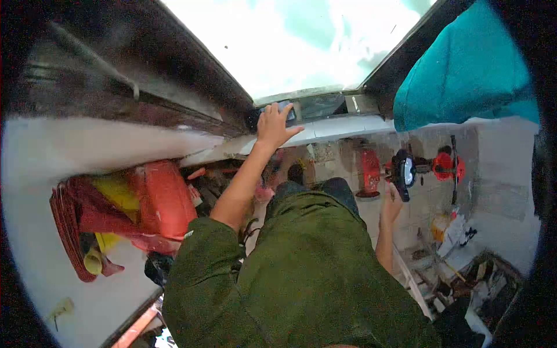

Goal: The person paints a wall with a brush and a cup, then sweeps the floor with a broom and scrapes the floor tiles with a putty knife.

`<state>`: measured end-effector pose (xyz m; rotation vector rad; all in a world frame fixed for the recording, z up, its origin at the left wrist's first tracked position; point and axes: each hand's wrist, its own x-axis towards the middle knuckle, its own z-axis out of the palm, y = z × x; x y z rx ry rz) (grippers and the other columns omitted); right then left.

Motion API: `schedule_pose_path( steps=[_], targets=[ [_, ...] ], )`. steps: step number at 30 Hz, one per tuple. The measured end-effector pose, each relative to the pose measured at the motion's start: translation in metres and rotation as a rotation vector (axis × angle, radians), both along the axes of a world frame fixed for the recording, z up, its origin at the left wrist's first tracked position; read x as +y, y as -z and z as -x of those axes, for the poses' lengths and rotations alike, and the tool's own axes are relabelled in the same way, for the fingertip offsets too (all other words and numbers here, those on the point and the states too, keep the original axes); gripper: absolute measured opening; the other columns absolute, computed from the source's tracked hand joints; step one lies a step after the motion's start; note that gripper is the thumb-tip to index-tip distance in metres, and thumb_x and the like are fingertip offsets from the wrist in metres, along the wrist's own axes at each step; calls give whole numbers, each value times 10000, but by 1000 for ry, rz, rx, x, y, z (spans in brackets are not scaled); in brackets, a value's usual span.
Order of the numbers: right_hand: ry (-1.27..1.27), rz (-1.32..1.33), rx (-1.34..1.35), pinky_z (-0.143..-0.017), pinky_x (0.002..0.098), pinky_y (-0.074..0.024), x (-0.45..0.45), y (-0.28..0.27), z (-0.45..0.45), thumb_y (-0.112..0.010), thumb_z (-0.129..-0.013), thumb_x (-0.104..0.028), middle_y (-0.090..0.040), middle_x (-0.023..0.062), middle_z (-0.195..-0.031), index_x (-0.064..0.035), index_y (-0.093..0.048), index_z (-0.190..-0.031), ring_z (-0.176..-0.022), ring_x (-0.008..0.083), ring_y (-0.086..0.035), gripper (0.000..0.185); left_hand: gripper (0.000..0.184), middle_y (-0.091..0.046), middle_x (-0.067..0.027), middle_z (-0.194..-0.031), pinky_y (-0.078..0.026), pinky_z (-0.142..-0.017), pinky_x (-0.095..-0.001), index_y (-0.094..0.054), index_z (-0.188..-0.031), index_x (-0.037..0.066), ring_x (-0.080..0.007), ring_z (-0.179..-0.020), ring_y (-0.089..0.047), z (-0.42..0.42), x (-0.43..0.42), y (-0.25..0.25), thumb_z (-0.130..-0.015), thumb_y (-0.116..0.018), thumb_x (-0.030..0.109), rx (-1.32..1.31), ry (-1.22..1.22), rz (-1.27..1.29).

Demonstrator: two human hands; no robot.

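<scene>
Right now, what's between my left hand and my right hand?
In the head view, between your left hand and right hand come some white ledge, pale floor and a red thing I can't name.

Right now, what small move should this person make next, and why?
Perhaps bring the black device in the right hand towards the window ledge: the left hand is already up at that ledge, while the device is held apart from it, off to the right.
</scene>
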<state>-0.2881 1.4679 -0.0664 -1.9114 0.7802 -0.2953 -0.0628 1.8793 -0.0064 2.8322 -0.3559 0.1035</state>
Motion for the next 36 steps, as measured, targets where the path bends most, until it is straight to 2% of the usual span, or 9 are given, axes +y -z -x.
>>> schedule_pose_path(
  steps=[1, 4, 8, 15, 26, 28, 32, 34, 36],
  targets=[
    [-35, 33, 182, -1031, 397, -430, 0, -5, 5, -659, -934, -249, -656, 167, -1227, 17, -641, -1237, -1182, 280, -588, 403, 790, -541, -136, -1110, -484, -881, -454, -570, -1345, 138, -330, -1066, -529, 2, 3, -2, -726, -766, 588, 4, 17, 1],
    [106, -9, 147, -998, 406, -447, 14, 8, 17, -662, -934, -280, -673, 165, -1181, -2, -655, -1217, -1151, 286, -606, 397, 762, -536, -129, -1091, -487, -871, -447, -583, -1303, 126, -323, -1055, -529, 9, 20, -7, -723, -771, 582, 75, -71, -41],
    [60, 125, 313, -970, 363, -457, 15, 7, 31, -613, -972, -317, -629, 194, -1286, 26, -614, -1291, -1146, 262, -610, 469, 822, -490, -149, -1266, -450, -979, -456, -481, -1369, 55, -335, -1186, -467, 19, 40, 0, -761, -791, 513, 58, -54, 20],
    [12, 66, 231, -903, 350, -467, 32, 14, 44, -634, -959, -274, -676, 143, -1153, -18, -625, -1280, -1050, 229, -624, 411, 969, -380, -150, -1486, -358, -1094, -485, -309, -1476, 33, -383, -1351, -363, 27, 45, 14, -746, -825, 408, -19, -113, 9],
    [35, -34, 319, -923, 313, -453, 57, 19, 56, -640, -957, -244, -686, 113, -1128, -19, -634, -1254, -1056, 182, -617, 373, 861, -478, -145, -1330, -413, -1001, -467, -398, -1402, 26, -353, -1185, -466, 10, 49, 17, -734, -820, 368, -9, -93, 35],
    [27, -111, 232, -1011, 360, -442, 55, 27, 59, -653, -954, -273, -659, 164, -1253, 23, -643, -1241, -1190, 260, -598, 413, 833, -491, -139, -1289, -418, -988, -466, -424, -1380, 25, -345, -1159, -476, 6, 49, 15, -730, -818, 366, -10, -83, 30],
    [103, -169, 272, -1011, 362, -440, 60, 20, 57, -649, -956, -277, -656, 163, -1259, -6, -644, -1258, -1195, 265, -593, 406, 805, -501, -127, -1198, -421, -972, -463, -483, -1334, 19, -329, -1134, -484, 4, 50, 11, -701, -805, 397, 18, -59, 17],
    [10, -119, 385, -1000, 310, -428, 62, 4, 53, -629, -973, -252, -636, 112, -1272, -15, -608, -1294, -1185, 191, -573, 399, 798, -500, -125, -1178, -422, -967, -463, -498, -1322, 18, -323, -1127, -486, 4, 49, 12, -694, -800, 407, 6, -55, 2],
    [30, -130, 336, -999, 338, -436, 59, 19, 59, -643, -961, -278, -647, 138, -1259, -28, -628, -1281, -1170, 231, -591, 406, 802, -512, -126, -1198, -422, -971, -462, -503, -1320, 14, -317, -1136, -488, 3, 49, 15, -691, -789, 422, -17, -44, -7]
  ],
)
